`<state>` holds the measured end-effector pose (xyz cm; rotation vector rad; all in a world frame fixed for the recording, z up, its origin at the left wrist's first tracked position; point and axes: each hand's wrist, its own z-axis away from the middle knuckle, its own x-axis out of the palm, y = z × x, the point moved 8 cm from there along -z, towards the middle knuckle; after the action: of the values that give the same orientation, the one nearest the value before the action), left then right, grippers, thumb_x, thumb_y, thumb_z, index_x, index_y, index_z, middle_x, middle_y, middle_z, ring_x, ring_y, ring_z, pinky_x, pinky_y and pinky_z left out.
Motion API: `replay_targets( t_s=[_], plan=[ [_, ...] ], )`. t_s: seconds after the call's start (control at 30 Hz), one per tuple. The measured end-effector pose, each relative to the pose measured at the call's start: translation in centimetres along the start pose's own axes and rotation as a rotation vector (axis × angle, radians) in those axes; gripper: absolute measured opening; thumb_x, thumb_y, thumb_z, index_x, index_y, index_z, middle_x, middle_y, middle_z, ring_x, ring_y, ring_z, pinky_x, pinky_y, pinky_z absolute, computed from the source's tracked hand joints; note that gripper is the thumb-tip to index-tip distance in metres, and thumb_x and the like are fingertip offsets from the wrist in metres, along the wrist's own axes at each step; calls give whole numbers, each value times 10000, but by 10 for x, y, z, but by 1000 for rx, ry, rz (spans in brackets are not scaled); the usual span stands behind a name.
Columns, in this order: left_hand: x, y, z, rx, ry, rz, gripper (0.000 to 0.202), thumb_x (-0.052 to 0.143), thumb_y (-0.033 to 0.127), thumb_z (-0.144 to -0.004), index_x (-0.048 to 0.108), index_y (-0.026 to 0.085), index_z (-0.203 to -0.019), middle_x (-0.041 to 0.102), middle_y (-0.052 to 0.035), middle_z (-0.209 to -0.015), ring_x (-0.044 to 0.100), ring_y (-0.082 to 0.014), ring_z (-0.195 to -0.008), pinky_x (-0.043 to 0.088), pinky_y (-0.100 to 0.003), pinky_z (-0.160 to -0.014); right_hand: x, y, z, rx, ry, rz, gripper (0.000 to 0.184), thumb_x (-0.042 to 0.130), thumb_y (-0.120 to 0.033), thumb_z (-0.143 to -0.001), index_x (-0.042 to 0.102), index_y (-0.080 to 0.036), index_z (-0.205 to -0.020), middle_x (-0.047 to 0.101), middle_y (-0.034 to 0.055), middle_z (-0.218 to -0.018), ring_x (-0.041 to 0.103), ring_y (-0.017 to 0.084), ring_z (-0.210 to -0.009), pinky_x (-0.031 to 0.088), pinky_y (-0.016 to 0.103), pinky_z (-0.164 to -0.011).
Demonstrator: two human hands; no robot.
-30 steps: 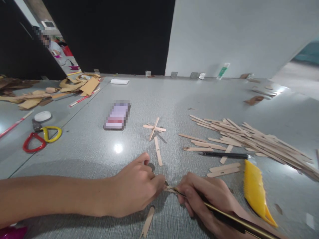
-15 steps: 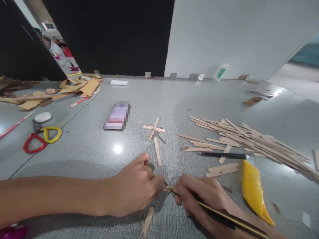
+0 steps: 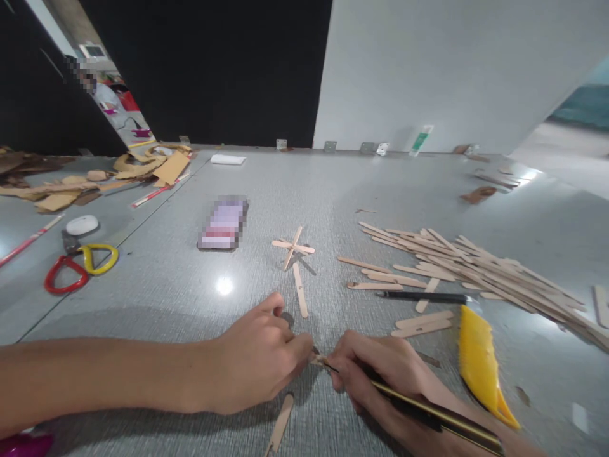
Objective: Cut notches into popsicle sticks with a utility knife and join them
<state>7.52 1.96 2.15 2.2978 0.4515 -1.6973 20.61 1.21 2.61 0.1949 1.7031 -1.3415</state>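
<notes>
My left hand (image 3: pixel 259 362) is closed, thumb and forefinger pinching a small pale wooden piece (image 3: pixel 318 360), most of which the fingers hide. My right hand (image 3: pixel 380 381) is wrapped round a slim black-and-gold pencil-like tool (image 3: pixel 428 412). Its thin dark tip meets the wooden piece between the two hands. Just beyond my fingers lies a single craft stick (image 3: pixel 300 291), close to a star of crossed craft sticks (image 3: pixel 292 246). Another craft stick (image 3: pixel 281 424) rests below my left wrist, its near end cut off by the frame.
A pile of craft sticks (image 3: pixel 480 270), a black pen (image 3: pixel 423 296) and a yellow tool (image 3: pixel 480 358) lie to the right. On the left are a phone (image 3: pixel 223 222), red-and-yellow-handled pliers (image 3: pixel 78 263) and cardboard scraps (image 3: pixel 157 166). A person (image 3: pixel 107 95) is in the background.
The tool's back end has shifted slightly in my right hand. My left hand stays still. The view has turned very slightly, and the things on the table lie as before.
</notes>
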Motion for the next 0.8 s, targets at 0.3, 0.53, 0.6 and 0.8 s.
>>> replay_targets(
  t_s=[0.3,0.53,0.6,0.8],
  plan=[
    [-1,1,1,13,6,-10,187,493,88,-934,545,193,-788,584,43,-558,460,-148,-481,343,-364,-818,-8,-9,-3,80,-38,-48,290,454,-309,-1081,577,-242,-826,633,-24,-737,594,144,-654,481,258,-621],
    [-1,1,-1,16,10,-19,183,497,93,-924,542,196,-780,577,47,-551,449,-146,-471,353,-367,-813,-8,-16,-1,70,-49,22,304,422,-336,-1108,554,-253,-847,658,-5,-780,645,163,-675,529,278,-621],
    [-2,0,-1,1,20,-3,199,479,82,-914,515,205,-762,559,52,-538,426,-147,-467,348,-371,-811,-3,-18,0,6,-47,96,283,414,-304,-1108,535,-251,-858,667,11,-794,653,170,-666,530,292,-607],
    [0,0,0,30,-24,48,181,485,70,-885,463,212,-776,602,36,-630,418,-147,-494,297,-368,-767,-4,-38,0,-240,97,257,272,375,-143,-1090,500,-257,-876,676,10,-736,624,150,-547,474,285,-523]
  ],
)
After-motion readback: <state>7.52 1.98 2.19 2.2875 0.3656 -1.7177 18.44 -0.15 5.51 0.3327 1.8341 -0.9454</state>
